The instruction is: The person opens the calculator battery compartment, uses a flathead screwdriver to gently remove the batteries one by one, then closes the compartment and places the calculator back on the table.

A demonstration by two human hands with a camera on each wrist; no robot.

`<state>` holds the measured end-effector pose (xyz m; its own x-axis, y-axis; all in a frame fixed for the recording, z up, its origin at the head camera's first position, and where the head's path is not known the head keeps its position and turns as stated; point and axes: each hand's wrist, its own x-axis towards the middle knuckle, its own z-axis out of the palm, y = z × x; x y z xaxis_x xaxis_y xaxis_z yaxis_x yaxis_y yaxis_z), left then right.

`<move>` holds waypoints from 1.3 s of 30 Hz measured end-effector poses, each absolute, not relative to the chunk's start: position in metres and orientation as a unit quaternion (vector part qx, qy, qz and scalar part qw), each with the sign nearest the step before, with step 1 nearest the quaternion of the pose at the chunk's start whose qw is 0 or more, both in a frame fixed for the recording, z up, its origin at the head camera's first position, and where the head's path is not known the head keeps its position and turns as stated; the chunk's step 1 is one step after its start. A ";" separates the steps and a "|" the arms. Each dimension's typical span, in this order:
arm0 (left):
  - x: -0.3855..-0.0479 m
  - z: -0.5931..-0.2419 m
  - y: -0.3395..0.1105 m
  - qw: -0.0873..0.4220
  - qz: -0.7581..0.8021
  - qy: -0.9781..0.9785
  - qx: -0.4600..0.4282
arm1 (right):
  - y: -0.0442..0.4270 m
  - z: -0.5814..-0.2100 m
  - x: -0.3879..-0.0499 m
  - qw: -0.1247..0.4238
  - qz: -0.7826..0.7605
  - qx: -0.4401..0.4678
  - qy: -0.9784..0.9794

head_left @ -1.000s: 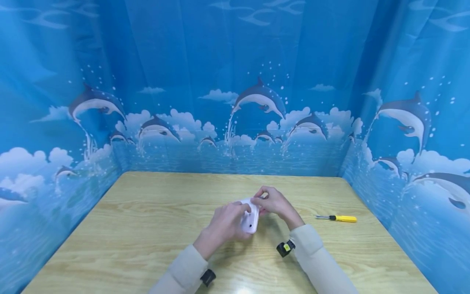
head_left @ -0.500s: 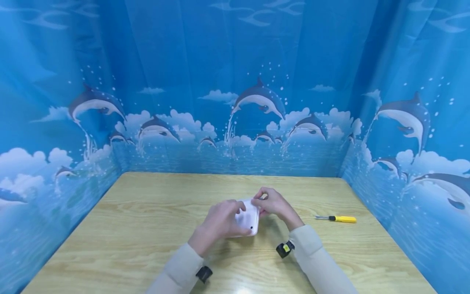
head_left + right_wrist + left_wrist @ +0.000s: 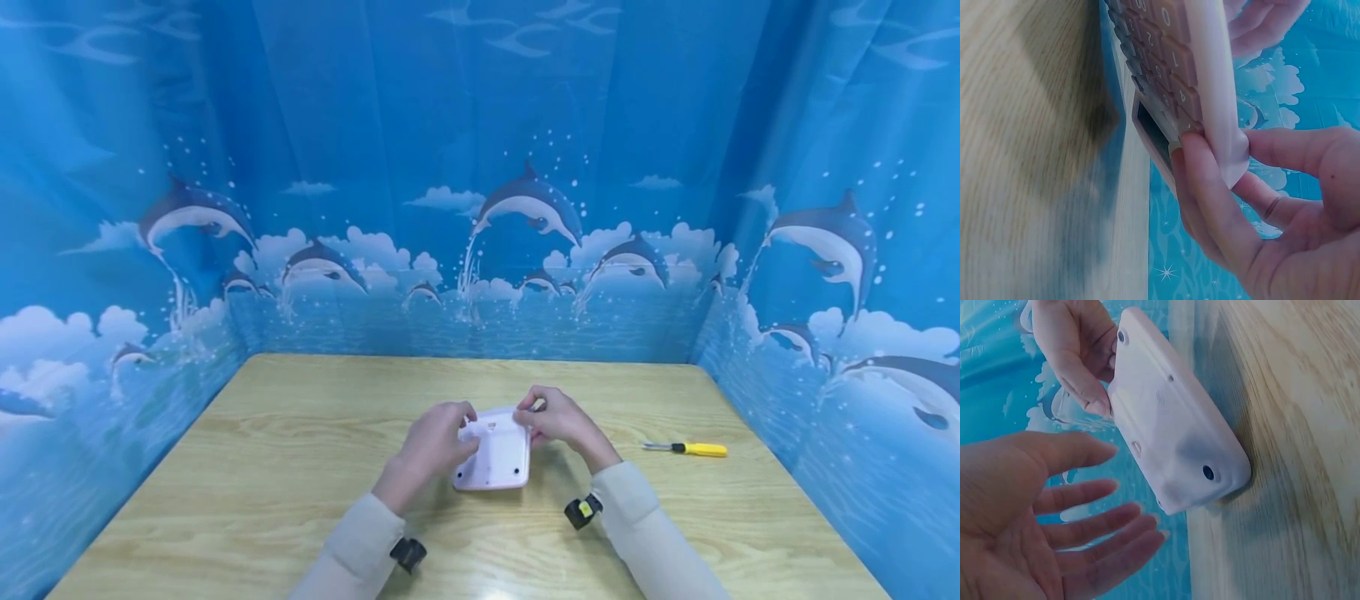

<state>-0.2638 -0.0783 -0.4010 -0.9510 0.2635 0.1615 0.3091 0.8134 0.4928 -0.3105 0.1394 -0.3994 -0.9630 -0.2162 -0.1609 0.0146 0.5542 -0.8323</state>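
Drawn leftward since earlier, the left hand, fingers spread, uncovers more of the calculator, whose pale, smooth back bears round dark spots. Tilted over the wood-grained table, it is pinched at one corner by the right hand; whether its lower edge rests there is unclear. Only the right wrist view shows blocky keys, cut off above, and a dark display.

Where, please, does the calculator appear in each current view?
Head: calculator, lower middle, back showing.
Left wrist: calculator, upper middle, tilted, back showing.
Right wrist: calculator, upper middle, keys showing.
Shared landmark: the right hand, gripping it in all three.
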 end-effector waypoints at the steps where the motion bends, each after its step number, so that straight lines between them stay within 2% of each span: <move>1: -0.265 -0.402 -0.079 0.042 -0.270 -0.951 -0.143 | 0.139 -0.399 -0.310 0.123 -0.468 -0.058 0.873; 22: -0.275 -0.412 -0.083 -0.047 -0.317 -0.947 -0.012 | 0.138 -0.397 -0.307 0.129 -0.466 -0.060 0.873; 39: -0.272 -0.416 -0.090 -0.065 -0.357 -0.930 -0.055 | 0.136 -0.398 -0.304 0.130 -0.476 -0.083 0.866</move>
